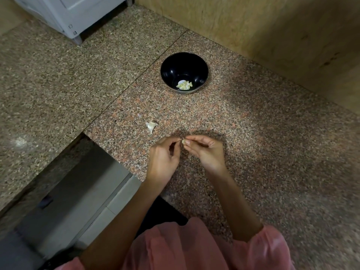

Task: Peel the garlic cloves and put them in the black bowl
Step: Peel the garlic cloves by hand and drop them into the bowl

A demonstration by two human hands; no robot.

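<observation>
Both hands meet over the granite counter around one small pale garlic clove. My left hand pinches it from the left with curled fingers, and my right hand pinches it from the right between thumb and fingers. The black bowl stands farther back on the counter, and several peeled pale cloves lie at its bottom. Just beyond my left hand, an unpeeled garlic piece with white papery skin rests on the counter.
A tiny scrap of skin lies near the loose garlic. The counter's edge drops off at the left beside a grey cabinet front. A wooden wall rises behind the bowl, and a white appliance stands at the back left.
</observation>
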